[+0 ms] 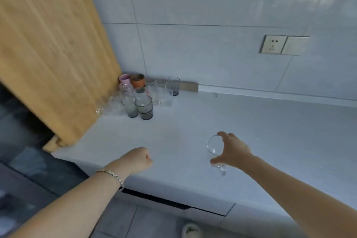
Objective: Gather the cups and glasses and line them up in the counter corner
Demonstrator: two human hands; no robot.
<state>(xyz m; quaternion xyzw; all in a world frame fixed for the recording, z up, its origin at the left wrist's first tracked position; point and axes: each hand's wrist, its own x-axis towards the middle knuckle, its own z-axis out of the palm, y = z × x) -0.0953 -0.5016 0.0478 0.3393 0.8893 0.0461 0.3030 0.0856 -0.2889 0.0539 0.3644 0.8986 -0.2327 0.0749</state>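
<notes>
A clear glass cup with a handle (213, 146) is near the front edge of the white counter (251, 125). My right hand (230, 150) grips it from above, thumb and fingers around its rim. My left hand (139, 159) is curled into a fist over the counter's front left, holding nothing. In the far left corner stands a cluster of cups and glasses: a pink cup (124, 79), an orange cup (137, 81), smoky grey tumblers (144, 107) and several clear glasses (164, 94).
A yellow wooden cabinet side (52, 54) borders the counter on the left. A wall socket (273, 44) sits on the tiled back wall. A small wooden block (189, 86) lies against the wall beside the cluster. A slipper (191, 231) shows on the floor below.
</notes>
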